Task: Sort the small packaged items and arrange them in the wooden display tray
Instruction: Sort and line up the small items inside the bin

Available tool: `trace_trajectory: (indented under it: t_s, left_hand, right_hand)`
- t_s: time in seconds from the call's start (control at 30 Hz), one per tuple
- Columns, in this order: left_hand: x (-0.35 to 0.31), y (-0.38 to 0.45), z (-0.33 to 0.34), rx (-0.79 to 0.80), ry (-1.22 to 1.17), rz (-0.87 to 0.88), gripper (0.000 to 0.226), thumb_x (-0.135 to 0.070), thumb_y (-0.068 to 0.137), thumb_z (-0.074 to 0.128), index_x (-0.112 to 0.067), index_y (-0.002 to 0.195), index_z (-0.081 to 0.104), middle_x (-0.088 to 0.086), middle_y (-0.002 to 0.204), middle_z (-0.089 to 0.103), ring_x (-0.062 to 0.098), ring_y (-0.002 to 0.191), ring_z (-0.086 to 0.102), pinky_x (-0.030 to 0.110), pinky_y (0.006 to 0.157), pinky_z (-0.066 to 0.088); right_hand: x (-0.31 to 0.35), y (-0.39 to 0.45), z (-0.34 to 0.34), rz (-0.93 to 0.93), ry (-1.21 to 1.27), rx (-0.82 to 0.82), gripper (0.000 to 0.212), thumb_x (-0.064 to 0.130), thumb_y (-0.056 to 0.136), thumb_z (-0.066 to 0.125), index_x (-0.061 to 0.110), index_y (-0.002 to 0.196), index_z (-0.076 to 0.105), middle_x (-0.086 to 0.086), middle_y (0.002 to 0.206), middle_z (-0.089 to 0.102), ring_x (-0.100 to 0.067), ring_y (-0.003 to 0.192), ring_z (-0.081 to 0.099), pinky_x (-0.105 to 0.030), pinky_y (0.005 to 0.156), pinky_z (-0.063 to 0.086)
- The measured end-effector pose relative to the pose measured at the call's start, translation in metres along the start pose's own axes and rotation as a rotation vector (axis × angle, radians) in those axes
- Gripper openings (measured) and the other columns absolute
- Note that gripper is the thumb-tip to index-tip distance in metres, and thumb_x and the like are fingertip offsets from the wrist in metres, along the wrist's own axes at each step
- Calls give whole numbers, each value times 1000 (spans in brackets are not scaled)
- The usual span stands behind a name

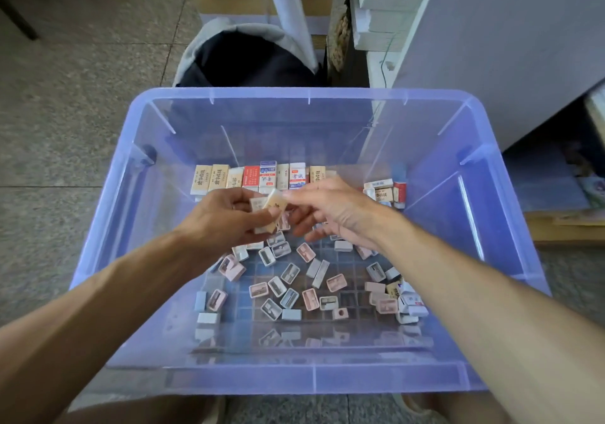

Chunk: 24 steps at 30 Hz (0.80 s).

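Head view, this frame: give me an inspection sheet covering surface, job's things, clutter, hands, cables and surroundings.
Surface: speckled tile floor; a translucent blue plastic bin stands on it.
Job's things: row of packaged erasers upright along the bin's far side; smaller group at far right; no wooden tray seen.
Clutter: loose pencil sharpeners, pink, grey and blue, scattered over the bin's bottom.
Hands: left hand grips a few beige packets; right hand pinches the top one.
Cables: nothing seen.
Surroundings: dark bag behind the bin, stacked paper and a grey cabinet to the right.
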<state>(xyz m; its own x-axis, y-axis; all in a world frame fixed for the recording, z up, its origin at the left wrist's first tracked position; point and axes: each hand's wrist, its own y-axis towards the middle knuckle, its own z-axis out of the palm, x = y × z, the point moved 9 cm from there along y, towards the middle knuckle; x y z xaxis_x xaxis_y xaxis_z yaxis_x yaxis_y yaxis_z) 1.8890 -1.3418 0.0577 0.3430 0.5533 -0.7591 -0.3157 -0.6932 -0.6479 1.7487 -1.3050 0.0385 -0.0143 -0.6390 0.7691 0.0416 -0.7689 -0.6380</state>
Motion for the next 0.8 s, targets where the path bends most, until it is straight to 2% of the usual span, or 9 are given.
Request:
trace_trajectory:
  t_s: [0.1,0.23,0.3,0.37,0.43,0.53,0.6,0.73,0.8]
  left_hand:
    - [-4,-1,7,62,60,27,29,2,78,74,0,105,63,16,96,74,22,79,72,27,69,61]
    - [-6,-4,16,122,130,62,34,4,77,77,-2,108,65,12,93,75,20,77,73,24,65,59]
    - [-3,-3,18,137,150,51,35,5,77,76,-3,109,65,15,96,74,24,82,73,29,71,61]
    - [1,0,17,130,94,11,27,9,83,69,-1,108,64,19,102,72,28,89,72,34,78,61]
    - [4,4,10,73,42,-23,18,10,89,60,-2,102,63,21,106,70,31,95,71,37,81,61]
    - [4,7,-3,-36,60,-38,17,8,90,59,-7,97,62,16,102,69,28,93,70,34,75,60]
    - [5,9,-11,-92,75,-37,16,7,88,63,-9,93,63,14,97,69,27,90,70,32,70,60]
    - [5,10,-24,-172,150,-21,15,2,84,71,-10,90,65,9,88,72,23,84,70,37,77,59]
    - [5,9,-25,-180,148,-12,17,1,82,74,-11,89,65,6,84,72,19,77,70,32,72,59]
  right_hand:
    - [-3,-7,9,3,68,68,3,8,96,65,6,98,65,-11,87,70,-15,68,68,-25,56,55]
    - [-1,-8,11,8,69,104,1,9,95,65,9,95,64,-7,82,74,-13,67,68,-25,55,55]
    - [3,-9,6,9,36,89,2,10,96,65,8,95,66,-8,80,73,-15,66,69,-24,55,55]
    - [8,-7,-10,11,59,2,6,11,97,63,7,99,67,-9,82,75,-17,68,71,-25,58,56]
    - [13,-4,-37,3,-39,-181,9,15,98,63,8,101,67,-10,87,76,-16,71,74,-27,66,60]
    - [22,4,-62,-8,-245,-426,13,23,97,66,11,96,69,-8,86,76,-12,69,75,-29,72,63]
    - [27,16,-54,-30,-248,-437,14,25,96,68,12,90,70,-7,84,75,-12,67,75,-28,69,63]
    - [35,36,-33,-89,-375,-492,21,28,94,70,16,77,69,-1,74,73,-14,64,74,-33,71,63]
    - [39,40,-31,-110,-475,-555,29,33,92,71,17,69,66,0,74,72,-16,64,72,-29,64,58]
